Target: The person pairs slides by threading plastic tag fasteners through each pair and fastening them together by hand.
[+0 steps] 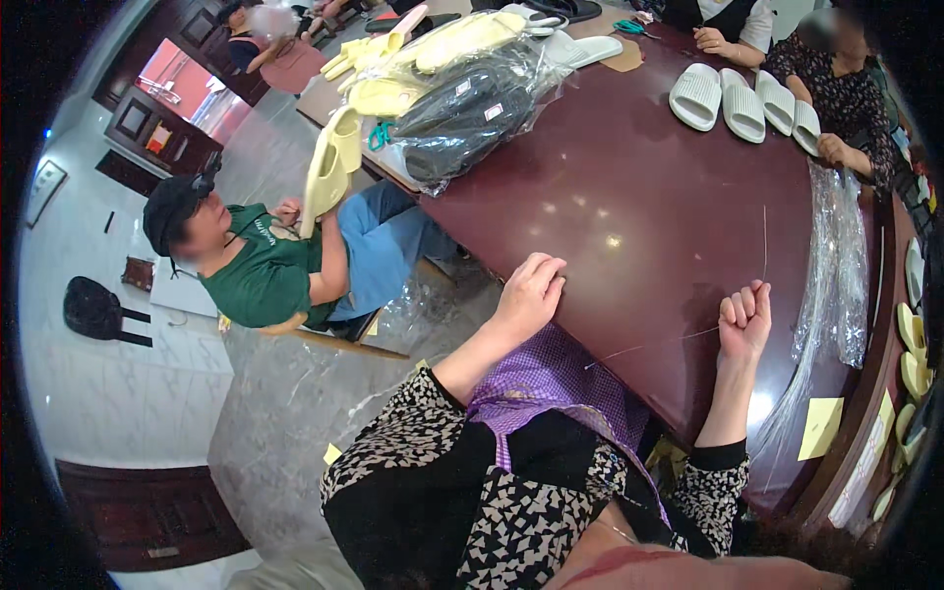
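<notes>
My right hand (744,320) is closed above the dark red table (590,216), near its right side. From its fist a thin pale thread (765,241) rises upward, and another length trails left toward the purple checked apron on my lap. My left hand (531,295) hovers at the table's near left edge, its fingers bent and drawn together toward the thumb. Whatever it may pinch is too small to make out. Beside my right hand lies a bundle of clear plastic strands (836,265), stretching along the table's right side.
Grey-white slippers (744,103) stand in a row at the far right, near two people. Plastic-wrapped dark slippers (462,123) and yellow ones (472,41) are heaped far left. A seated person in green holds a yellow slipper (326,177). A yellow paper (820,429) lies right.
</notes>
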The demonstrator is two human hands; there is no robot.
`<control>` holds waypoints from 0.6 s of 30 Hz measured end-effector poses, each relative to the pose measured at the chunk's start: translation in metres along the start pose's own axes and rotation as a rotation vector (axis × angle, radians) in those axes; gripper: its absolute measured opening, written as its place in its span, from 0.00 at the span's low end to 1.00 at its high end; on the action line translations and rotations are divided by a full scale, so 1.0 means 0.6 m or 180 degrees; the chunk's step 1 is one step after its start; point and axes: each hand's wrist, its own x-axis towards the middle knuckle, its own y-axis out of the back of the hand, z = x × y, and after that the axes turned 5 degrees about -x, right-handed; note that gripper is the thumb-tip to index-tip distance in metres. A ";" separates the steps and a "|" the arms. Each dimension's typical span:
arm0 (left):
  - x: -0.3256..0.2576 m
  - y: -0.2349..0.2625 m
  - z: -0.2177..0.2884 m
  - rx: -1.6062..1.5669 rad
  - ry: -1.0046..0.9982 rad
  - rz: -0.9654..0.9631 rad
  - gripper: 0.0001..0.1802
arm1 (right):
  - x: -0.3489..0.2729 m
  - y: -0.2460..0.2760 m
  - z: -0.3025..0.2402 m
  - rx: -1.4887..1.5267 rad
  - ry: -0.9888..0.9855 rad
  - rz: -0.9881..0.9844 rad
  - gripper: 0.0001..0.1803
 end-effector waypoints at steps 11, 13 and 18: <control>-0.005 -0.010 0.006 -0.0014 -0.0158 -0.0105 0.09 | 0.005 -0.002 -0.006 0.0082 0.0108 0.0484 0.06; -0.014 -0.006 0.016 -0.0105 -0.0112 -0.0275 0.10 | 0.005 0.005 -0.008 0.0097 0.0260 0.0540 0.06; -0.006 -0.001 0.053 -0.0041 -0.0466 -0.0265 0.11 | 0.005 -0.018 -0.008 -0.0306 0.0377 0.0791 0.13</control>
